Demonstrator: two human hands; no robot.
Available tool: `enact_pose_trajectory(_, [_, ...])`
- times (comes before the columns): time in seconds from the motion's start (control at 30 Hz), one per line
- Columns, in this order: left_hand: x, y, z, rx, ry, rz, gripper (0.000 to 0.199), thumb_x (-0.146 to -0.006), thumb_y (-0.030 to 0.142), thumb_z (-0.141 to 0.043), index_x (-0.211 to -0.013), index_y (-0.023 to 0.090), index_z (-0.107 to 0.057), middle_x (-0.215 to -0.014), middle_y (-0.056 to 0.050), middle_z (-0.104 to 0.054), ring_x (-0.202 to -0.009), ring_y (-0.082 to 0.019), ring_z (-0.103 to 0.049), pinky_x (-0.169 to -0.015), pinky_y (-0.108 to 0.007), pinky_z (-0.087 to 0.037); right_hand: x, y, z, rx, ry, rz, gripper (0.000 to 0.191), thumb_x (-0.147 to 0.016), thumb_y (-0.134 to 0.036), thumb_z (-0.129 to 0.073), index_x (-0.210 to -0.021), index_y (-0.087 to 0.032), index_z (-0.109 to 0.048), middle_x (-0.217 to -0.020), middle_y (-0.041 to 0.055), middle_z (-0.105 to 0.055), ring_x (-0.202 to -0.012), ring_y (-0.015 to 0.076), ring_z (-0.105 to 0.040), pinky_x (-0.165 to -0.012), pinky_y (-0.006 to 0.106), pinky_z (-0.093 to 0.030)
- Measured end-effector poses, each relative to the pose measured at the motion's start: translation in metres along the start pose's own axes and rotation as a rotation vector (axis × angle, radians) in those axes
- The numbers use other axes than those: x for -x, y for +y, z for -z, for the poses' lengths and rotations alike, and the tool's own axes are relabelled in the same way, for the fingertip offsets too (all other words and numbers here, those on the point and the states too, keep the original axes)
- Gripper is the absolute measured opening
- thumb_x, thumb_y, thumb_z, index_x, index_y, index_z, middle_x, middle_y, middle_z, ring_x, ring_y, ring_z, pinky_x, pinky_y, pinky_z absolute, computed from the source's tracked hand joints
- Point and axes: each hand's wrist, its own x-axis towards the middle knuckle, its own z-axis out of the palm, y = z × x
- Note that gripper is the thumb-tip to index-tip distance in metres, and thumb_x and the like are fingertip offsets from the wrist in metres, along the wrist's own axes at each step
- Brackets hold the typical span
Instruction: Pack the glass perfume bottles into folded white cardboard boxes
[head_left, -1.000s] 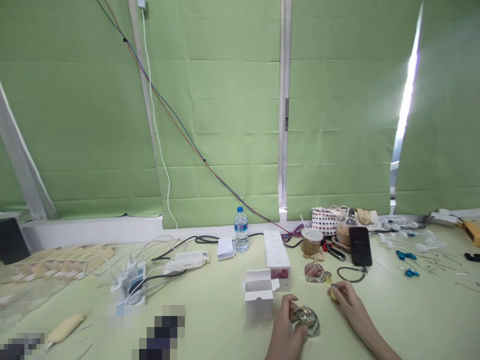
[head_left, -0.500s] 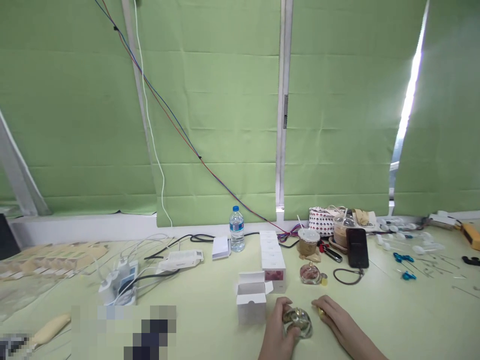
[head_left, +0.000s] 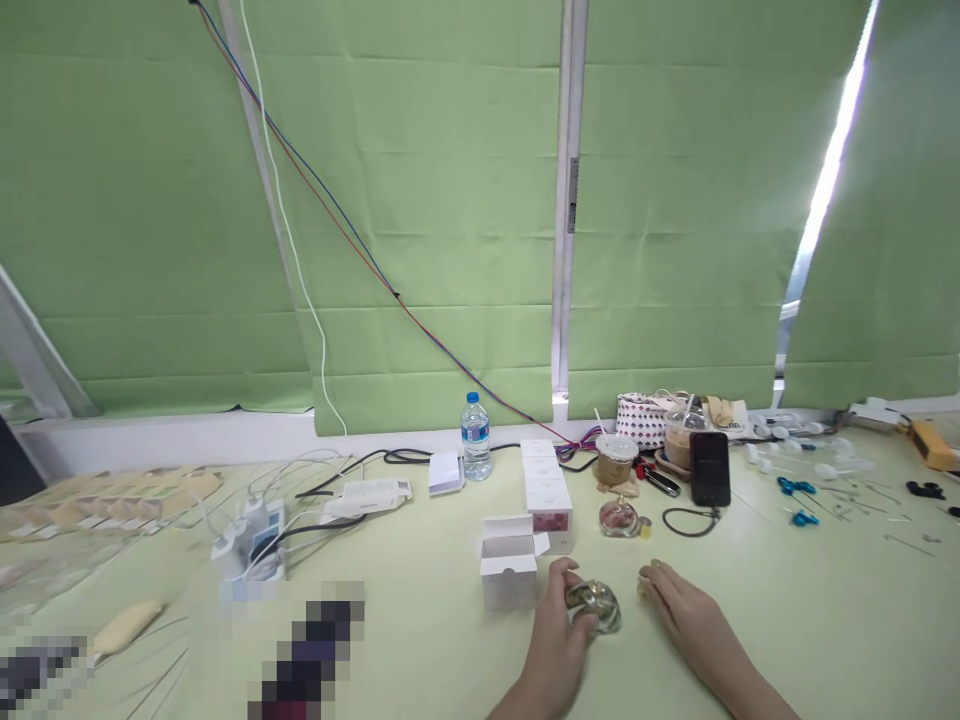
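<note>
Green blinds cover the wall behind a pale table. Near its front edge, the left hand is clamped on a clear glass bottle, thumb in front and fingers around the side nearest the box. That bottle sits low, on or just above the table; the contact is hard to make out. The right hand, apart from it on the other side, has its fingertips together on a small yellow piece, mostly hidden by the fingers.

Rounded glass probably slips easily, so the left grip does best with thumb and fingers opposed low on the sides, the base close to the table and the top free. The piece looks easy to drop: a light pinch at its edges, with the right forearm low, should keep it steady and in sight.

Elbow room matters too: an open white box stands just beside the left fingers, while a pink bottle and a yellow cap sit beyond, within easy knocking reach.
</note>
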Motion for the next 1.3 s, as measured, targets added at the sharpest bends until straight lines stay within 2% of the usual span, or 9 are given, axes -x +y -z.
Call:
enact_pose_trajectory(0.1, [0.000,0.002,0.001,-0.028,0.001,-0.003,0.045,-0.074,0.004,-0.048,-0.115,0.020,-0.043,-0.096,-0.003,-0.057,-0.093,-0.019,-0.055,-0.086,-0.034,-0.040,0.002,-0.005,-0.010,-0.024,-0.028,-0.058,0.045,-0.091,-0.057,-0.033,-0.082,-0.024,-0.063,-0.082,0.0081,-0.068,-0.056,0.0209,-0.066,-0.049,0.029,-0.049])
enact_pose_trajectory(0.17, [0.000,0.005,0.002,-0.058,0.004,-0.007,0.040,-0.075,0.005,-0.048,-0.112,0.019,-0.047,-0.098,-0.004,-0.061,-0.094,-0.020,-0.056,-0.088,-0.034,-0.040,0.001,-0.010,-0.012,-0.164,-0.061,-0.123,0.043,-0.089,-0.058,-0.038,-0.073,-0.024,-0.060,-0.076,0.0055,-0.065,-0.055,0.0196,-0.063,-0.051,0.029,-0.047])
enact_pose_trajectory(0.33, [0.001,0.011,0.002,-0.221,-0.069,-0.131,0.024,-0.085,0.014,-0.048,-0.105,0.020,-0.060,-0.102,-0.007,-0.064,-0.099,-0.022,-0.057,-0.089,-0.034,-0.041,-0.007,-0.038,-0.003,-0.859,-0.209,-0.420,0.032,-0.082,-0.053,-0.059,-0.080,-0.022,-0.063,-0.060,-0.0022,-0.057,-0.055,0.0146,-0.055,-0.053,0.024,-0.043])
enact_pose_trajectory(0.43, [0.002,0.011,0.000,-0.337,-0.095,-0.151,0.022,-0.090,0.022,-0.047,-0.104,0.021,-0.063,-0.098,-0.008,-0.064,-0.097,-0.023,-0.057,-0.086,-0.034,-0.042,-0.009,-0.052,-0.001,-1.261,-0.210,-0.615,0.030,-0.073,-0.047,-0.073,-0.087,-0.020,-0.067,-0.068,-0.0018,-0.063,-0.061,0.0120,-0.056,-0.060,0.022,-0.046])
enact_pose_trajectory(0.57, [0.004,0.009,-0.002,-0.372,-0.108,-0.134,0.020,-0.091,0.025,-0.048,-0.101,0.020,-0.064,-0.095,-0.007,-0.065,-0.094,-0.022,-0.058,-0.084,-0.032,-0.043,-0.009,-0.056,-0.002,-1.529,-0.198,-0.735,0.026,-0.069,-0.035,-0.081,-0.086,-0.019,-0.070,-0.077,-0.0005,-0.067,-0.067,0.0092,-0.059,-0.068,0.019,-0.049])
enact_pose_trajectory(0.73, [0.001,0.007,-0.001,-0.331,-0.078,-0.103,0.021,-0.091,0.030,-0.048,-0.097,0.020,-0.066,-0.093,-0.006,-0.067,-0.092,-0.022,-0.059,-0.083,-0.031,-0.043,-0.007,-0.053,-0.004,-1.577,-0.229,-0.748,0.023,-0.066,-0.031,-0.083,-0.081,-0.018,-0.072,-0.074,-0.0008,-0.068,-0.067,0.0079,-0.061,-0.070,0.016,-0.050])
enact_pose_trajectory(0.87, [-0.001,0.012,-0.001,-0.300,-0.090,-0.093,0.022,-0.091,0.031,-0.049,-0.097,0.020,-0.067,-0.093,-0.007,-0.068,-0.091,-0.023,-0.060,-0.083,-0.032,-0.043,-0.007,-0.052,-0.006,-1.513,-0.196,-0.727,0.024,-0.066,-0.034,-0.083,-0.080,-0.018,-0.073,-0.076,0.0007,-0.069,-0.068,0.0108,-0.063,-0.071,0.021,-0.052])
enact_pose_trajectory(1.03, [0.000,0.018,-0.001,-0.278,-0.100,-0.086,0.022,-0.091,0.030,-0.050,-0.098,0.020,-0.068,-0.094,-0.008,-0.068,-0.093,-0.023,-0.060,-0.084,-0.032,-0.043,-0.007,-0.055,-0.006,-1.413,-0.163,-0.747,0.026,-0.064,-0.037,-0.083,-0.079,-0.018,-0.074,-0.075,0.0017,-0.071,-0.061,0.0107,-0.062,-0.063,0.021,-0.052])
enact_pose_trajectory(1.3, [0.000,0.012,-0.001,-0.291,-0.094,-0.090,0.020,-0.090,0.027,-0.051,-0.098,0.019,-0.068,-0.094,-0.008,-0.068,-0.092,-0.023,-0.060,-0.083,-0.031,-0.043,-0.006,-0.052,-0.009,-1.432,-0.176,-0.735,0.022,-0.065,-0.036,-0.082,-0.078,-0.019,-0.075,-0.072,-0.0002,-0.069,-0.061,0.0085,-0.060,-0.063,0.018,-0.050])
